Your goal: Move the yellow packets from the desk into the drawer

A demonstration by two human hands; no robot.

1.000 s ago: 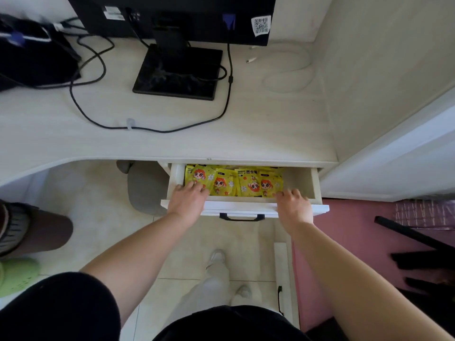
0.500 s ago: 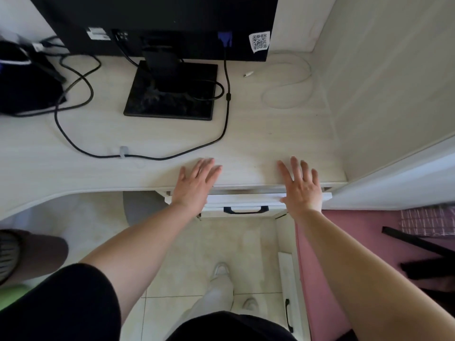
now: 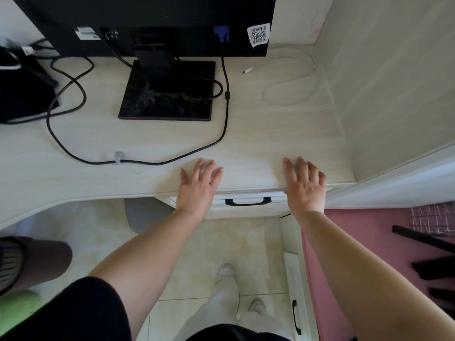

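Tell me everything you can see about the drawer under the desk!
The drawer is white, looks like painted wood, and is shut just under the desk edge. Only its front shows, with a black bar handle in the middle. The left hand and right hand lie flat on the desk and hide the drawer's two ends; whether they touch it is unclear. Nothing inside shows.

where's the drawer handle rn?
Head view, lower centre: the black drawer handle sits just below the front edge of the desk, between the left hand and the right hand.
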